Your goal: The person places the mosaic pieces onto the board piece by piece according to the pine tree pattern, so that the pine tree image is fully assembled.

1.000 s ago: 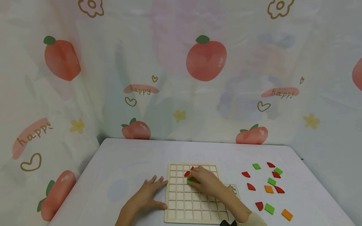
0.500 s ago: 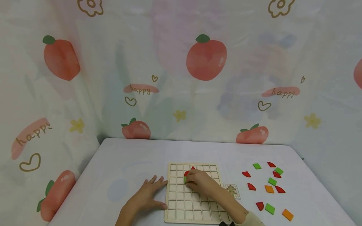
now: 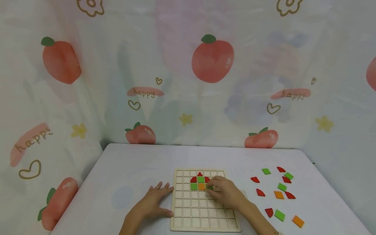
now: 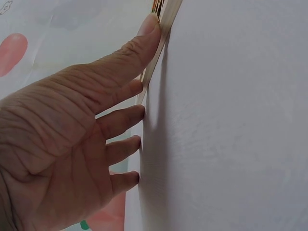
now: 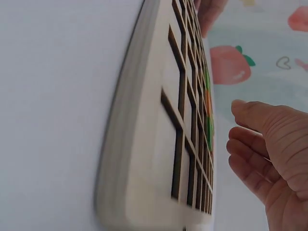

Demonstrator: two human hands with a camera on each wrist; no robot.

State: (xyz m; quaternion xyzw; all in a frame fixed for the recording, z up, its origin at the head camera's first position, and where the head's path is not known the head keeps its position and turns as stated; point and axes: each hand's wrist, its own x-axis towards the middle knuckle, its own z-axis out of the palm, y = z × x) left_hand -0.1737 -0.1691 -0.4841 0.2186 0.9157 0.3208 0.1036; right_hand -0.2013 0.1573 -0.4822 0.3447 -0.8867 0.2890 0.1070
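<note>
A wooden grid board (image 3: 187,223) lies on the table. In its upper cells sit a red triangle (image 3: 199,174), red quarter-round tiles (image 3: 193,180) either side of a green square tile (image 3: 200,179), and below them an orange square tile (image 3: 201,186) between two green ones. My right hand (image 3: 224,192) is over the board's right part, fingertips by the right-hand green tile (image 3: 209,187). The right wrist view shows nothing between its loosely bent fingers (image 5: 248,139). With fingers spread, my left hand (image 3: 151,202) rests on the table, thumb and fingertips at the board's left edge.
Several loose tiles lie right of the board: red quarter-rounds (image 3: 260,192), green squares (image 3: 279,215) and orange squares (image 3: 298,221). A small pattern card (image 3: 243,193) shows partly behind my right hand. A fruit-printed curtain (image 3: 164,65) rises behind the table (image 3: 141,160).
My right hand has moved right across the board, off the middle tiles, uncovering the orange tile and the left green one. It now hides more of the card. The left hand keeps its place.
</note>
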